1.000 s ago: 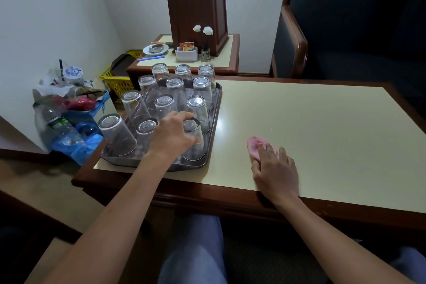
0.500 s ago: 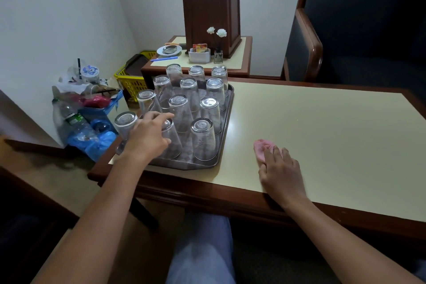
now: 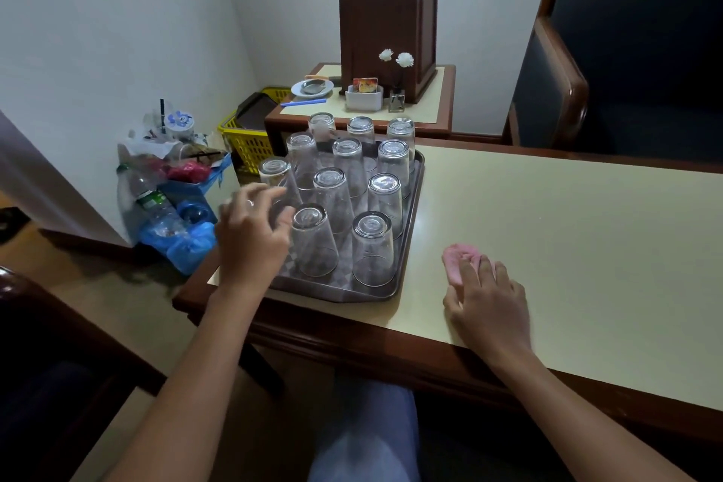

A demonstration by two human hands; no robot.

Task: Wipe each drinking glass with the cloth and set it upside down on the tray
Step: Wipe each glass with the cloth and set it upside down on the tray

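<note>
Left hand [image 3: 250, 235] is grasping near-left glass [image 3: 238, 203], likely slick, fragile, best held mid-wall; right hand [image 3: 489, 305] is lying released on cloth [image 3: 455, 256].

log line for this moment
left hand grips near-left glass | right hand rests on pink cloth | other glasses inverted on tray

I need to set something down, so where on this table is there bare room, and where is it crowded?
Bare: the table top right of the pink cloth, out to the armchair. A narrow strip runs between tray and cloth. Crowded: the tray, packed with upturned glasses, left hand curled round its near-left glass.
</note>
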